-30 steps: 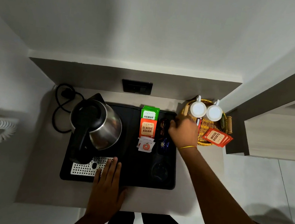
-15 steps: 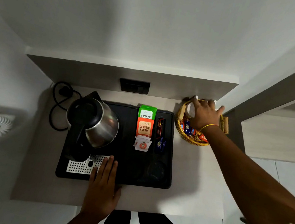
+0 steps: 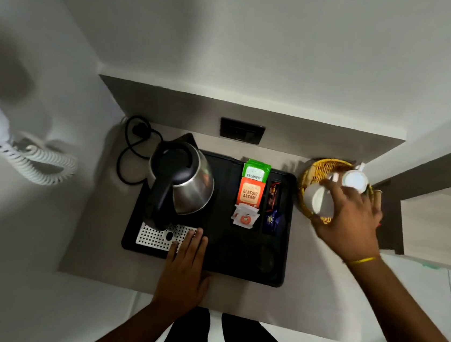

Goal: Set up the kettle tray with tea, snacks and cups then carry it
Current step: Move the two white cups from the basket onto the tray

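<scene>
The right hand [image 3: 351, 216] is closed around a white cup [image 3: 318, 201], tipped on its side above the wicker basket [image 3: 314, 169], its mouth seemingly facing left toward the tray [image 3: 276, 278]; blur hides the exact hold. A second cup [image 3: 354, 180] sits in the basket. Ceramic by its look: stiff, breakable, smooth, best gripped around the body. The left hand [image 3: 183, 273] lies flat and open, holding nothing, on the tray's near edge and the surface [image 3: 311, 298].

The right hand [image 3: 349, 221], half a second ago spread over both cups, now grips one white cup [image 3: 318, 200], tilted, lifted from the wicker basket [image 3: 320, 167] toward seven o'clock.
</scene>
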